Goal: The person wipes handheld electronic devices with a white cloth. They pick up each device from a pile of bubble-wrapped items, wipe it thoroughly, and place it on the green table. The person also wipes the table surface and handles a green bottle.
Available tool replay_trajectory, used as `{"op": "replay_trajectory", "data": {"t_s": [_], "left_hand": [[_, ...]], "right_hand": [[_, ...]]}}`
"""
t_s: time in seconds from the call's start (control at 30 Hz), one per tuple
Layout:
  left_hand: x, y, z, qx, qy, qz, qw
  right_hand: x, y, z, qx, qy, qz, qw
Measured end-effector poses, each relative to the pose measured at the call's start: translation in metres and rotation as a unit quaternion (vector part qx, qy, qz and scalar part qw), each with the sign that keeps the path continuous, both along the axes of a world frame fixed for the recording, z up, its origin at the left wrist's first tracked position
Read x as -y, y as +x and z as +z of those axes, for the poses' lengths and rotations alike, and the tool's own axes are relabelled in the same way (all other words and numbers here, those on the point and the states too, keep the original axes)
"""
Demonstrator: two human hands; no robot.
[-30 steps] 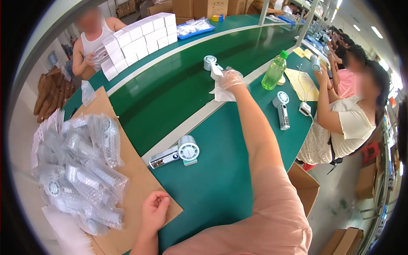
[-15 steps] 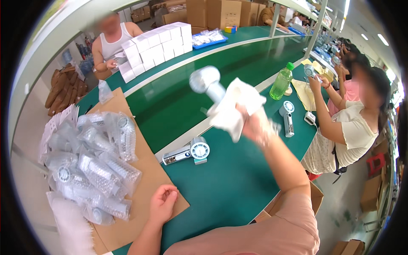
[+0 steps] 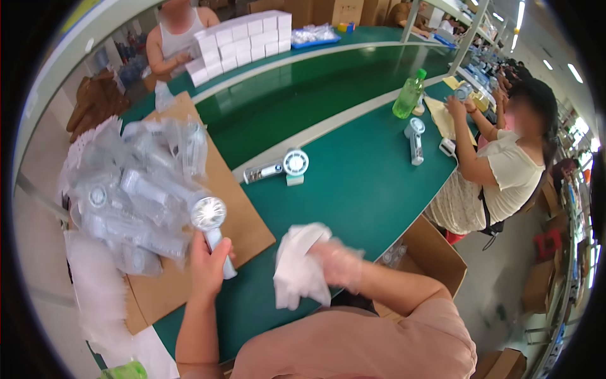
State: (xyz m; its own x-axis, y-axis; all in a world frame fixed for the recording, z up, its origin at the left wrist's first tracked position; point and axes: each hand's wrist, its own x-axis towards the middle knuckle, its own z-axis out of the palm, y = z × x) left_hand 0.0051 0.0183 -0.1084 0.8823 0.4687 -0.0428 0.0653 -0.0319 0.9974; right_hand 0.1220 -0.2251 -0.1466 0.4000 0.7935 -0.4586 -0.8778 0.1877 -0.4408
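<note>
My left hand (image 3: 210, 262) is closed around the handle of a pale handheld fan (image 3: 209, 215), which stands upright with its round head up, over the cardboard sheet (image 3: 243, 218). To its right, above the green table near my body, my right hand (image 3: 338, 262) grips a crumpled white cloth (image 3: 297, 265); the hand is blurred by motion. Beyond the hands, one handheld fan (image 3: 295, 163) lies on the table with its head on a small block. Another fan (image 3: 415, 139) lies farther right. Left of my left hand is a pile of bubble-wrapped fans (image 3: 139, 189).
A green bottle (image 3: 407, 98) stands at the far right of the table. Past it a co-worker (image 3: 499, 170) handles a fan. A green conveyor belt (image 3: 303, 91) runs behind, with stacked white boxes (image 3: 243, 41) across it. An open carton (image 3: 435, 252) is by my right elbow.
The fan has passed from my right hand to my left, which was resting on the cardboard holding nothing. My right hand has come down toward my body with only the cloth.
</note>
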Motion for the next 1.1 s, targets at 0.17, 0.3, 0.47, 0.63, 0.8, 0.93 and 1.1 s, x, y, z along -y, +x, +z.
{"op": "replay_trajectory", "data": {"t_s": [0.17, 0.3, 0.47, 0.63, 0.8, 0.93, 1.1], "left_hand": [[0.007, -0.008, 0.009, -0.109, 0.361, -0.086, 0.922], [0.015, -0.007, 0.003, -0.088, 0.411, -0.079, 0.904], [0.003, -0.011, -0.012, -0.071, 0.431, -0.047, 0.898], [-0.013, -0.029, -0.022, -0.067, 0.476, -0.039, 0.876], [-0.012, -0.033, -0.04, -0.029, 0.498, -0.014, 0.867], [-0.008, -0.025, -0.036, -0.009, 0.491, -0.023, 0.871], [-0.009, -0.03, -0.038, -0.009, 0.454, -0.038, 0.89]], "right_hand": [[0.019, 0.016, 0.038, 0.078, 0.045, -0.24, 0.967], [-0.012, -0.002, 0.067, 0.381, -0.101, -0.273, 0.878], [-0.073, -0.02, 0.057, 0.857, -0.194, 0.066, 0.472], [-0.087, 0.002, 0.043, 0.856, -0.201, 0.054, 0.474], [-0.124, -0.007, 0.037, 0.851, -0.274, 0.052, 0.445], [-0.125, 0.017, 0.014, 0.833, -0.206, -0.001, 0.513], [-0.134, 0.0, 0.031, 0.86, -0.279, 0.077, 0.421]]}}
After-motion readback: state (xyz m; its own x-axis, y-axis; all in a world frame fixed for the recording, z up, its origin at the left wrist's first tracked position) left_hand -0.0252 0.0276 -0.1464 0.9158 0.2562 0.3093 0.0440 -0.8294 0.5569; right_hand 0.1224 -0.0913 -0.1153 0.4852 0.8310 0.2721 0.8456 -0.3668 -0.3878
